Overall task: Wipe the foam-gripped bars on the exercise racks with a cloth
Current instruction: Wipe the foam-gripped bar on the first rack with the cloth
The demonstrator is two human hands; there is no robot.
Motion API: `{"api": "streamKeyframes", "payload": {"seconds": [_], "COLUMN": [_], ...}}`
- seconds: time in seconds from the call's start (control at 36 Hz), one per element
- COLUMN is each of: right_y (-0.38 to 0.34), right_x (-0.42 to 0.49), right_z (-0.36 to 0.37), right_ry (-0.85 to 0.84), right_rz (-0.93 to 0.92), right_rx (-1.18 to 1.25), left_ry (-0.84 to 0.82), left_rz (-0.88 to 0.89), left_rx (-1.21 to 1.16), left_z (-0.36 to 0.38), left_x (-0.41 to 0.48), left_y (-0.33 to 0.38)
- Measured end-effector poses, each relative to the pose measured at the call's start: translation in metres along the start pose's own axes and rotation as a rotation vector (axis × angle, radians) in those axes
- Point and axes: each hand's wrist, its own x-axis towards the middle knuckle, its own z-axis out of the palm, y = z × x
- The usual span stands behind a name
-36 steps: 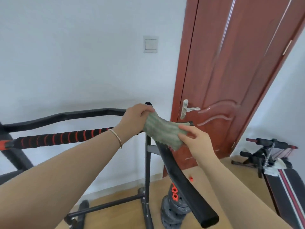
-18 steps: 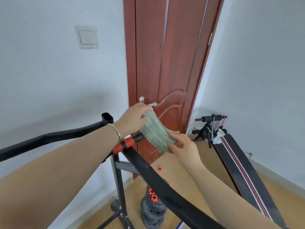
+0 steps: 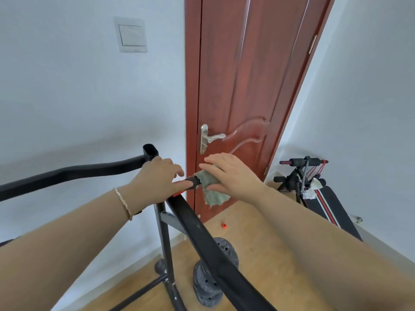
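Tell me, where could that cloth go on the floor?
Bare floor lies between the black rack bar, the door and the bench, holding only a small orange piece. Under the bar, weight plates and rack legs crowd it.

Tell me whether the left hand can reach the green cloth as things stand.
Probably yes. The left hand lies on the bar right beside the cloth, which the right hand holds over the bar's end. Nothing stands between them, though the right hand covers its top.
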Motion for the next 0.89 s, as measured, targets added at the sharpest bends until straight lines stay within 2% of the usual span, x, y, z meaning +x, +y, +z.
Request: {"api": "streamKeyframes", "payload": {"seconds": [0.11, 0.28, 0.56, 0.78, 0.89], "right_y": [0.002, 0.007, 0.014, 0.008, 0.003], "right_x": [0.023, 0.038, 0.052, 0.054, 0.063], "right_z": [0.006, 0.006, 0.002, 0.009, 0.003], "right_ry": [-0.171, -0.241, -0.414, -0.336, -0.412], "right_rz": [-0.095, -0.125, -0.150, -0.040, 0.117], "right_rx": [0.021, -0.080, -0.055, -0.020, 0.129], "left_ry": [-0.049, -0.062, -0.130, -0.118, -0.034], "left_rz": [0.011, 0.010, -0.044, -0.065, -0.052], "left_rx": [-0.013, -0.062, -0.153, -0.140, -0.122], "left_z": [0.003, 0.008, -0.001, -0.001, 0.003], "left_x": [-0.005, -0.006, -0.005, -0.004, -0.007], "left_y": [0.003, 0.007, 0.010, 0.011, 0.016]}}
